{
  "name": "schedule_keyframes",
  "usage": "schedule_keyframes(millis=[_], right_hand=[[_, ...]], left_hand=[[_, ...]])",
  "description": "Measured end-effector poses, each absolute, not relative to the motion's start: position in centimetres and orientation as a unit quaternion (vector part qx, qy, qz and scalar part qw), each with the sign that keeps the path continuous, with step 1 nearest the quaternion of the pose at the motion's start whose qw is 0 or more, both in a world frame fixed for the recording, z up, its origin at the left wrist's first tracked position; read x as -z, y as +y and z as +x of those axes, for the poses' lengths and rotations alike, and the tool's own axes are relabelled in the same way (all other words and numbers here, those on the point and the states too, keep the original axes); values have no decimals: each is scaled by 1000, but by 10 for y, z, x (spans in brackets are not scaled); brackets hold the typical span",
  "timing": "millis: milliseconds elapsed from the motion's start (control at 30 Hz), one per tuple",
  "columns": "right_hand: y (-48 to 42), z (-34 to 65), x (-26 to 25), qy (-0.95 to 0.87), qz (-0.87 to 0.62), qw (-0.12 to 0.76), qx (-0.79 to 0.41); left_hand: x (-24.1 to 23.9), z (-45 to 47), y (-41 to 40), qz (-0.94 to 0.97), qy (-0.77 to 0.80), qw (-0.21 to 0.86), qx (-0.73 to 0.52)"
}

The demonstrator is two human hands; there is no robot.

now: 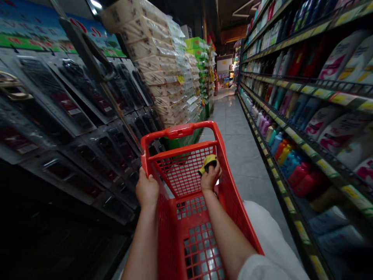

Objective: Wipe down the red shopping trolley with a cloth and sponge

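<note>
A red plastic shopping basket (231,186) with grid walls and floor lies in front of me, tilted in view. My left hand (147,189) is closed around the rim at its far left corner. Inside the basket, near the far grid wall, my right hand (211,178) grips a small yellow-and-black item (208,164); what kind it is I cannot tell. A metal pole with a dark grip (87,52) slants down to the basket's left corner, close to my left hand.
Blister-packed goods (70,89) hang on the left. Past them rise tall stacks of beige wrapped packs (154,58) and green packs (198,50). Shelves of bottles (309,112) line the right. A grey tiled aisle floor (233,132) runs between them.
</note>
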State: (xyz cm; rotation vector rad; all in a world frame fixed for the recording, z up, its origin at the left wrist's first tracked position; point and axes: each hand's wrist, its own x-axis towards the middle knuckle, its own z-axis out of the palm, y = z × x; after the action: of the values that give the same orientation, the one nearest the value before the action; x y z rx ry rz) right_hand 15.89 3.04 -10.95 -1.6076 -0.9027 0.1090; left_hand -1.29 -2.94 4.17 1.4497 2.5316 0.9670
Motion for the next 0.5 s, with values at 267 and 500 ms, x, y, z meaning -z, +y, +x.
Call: schedule_keyframes(millis=[267,500], right_hand=[[46,140,108,-213,-725,645,-112],[51,156,65,-375,-650,655,-86]], left_hand=[[-44,-12,-32,483,809,38,-332],[-35,-20,-30,474,797,37,-373]])
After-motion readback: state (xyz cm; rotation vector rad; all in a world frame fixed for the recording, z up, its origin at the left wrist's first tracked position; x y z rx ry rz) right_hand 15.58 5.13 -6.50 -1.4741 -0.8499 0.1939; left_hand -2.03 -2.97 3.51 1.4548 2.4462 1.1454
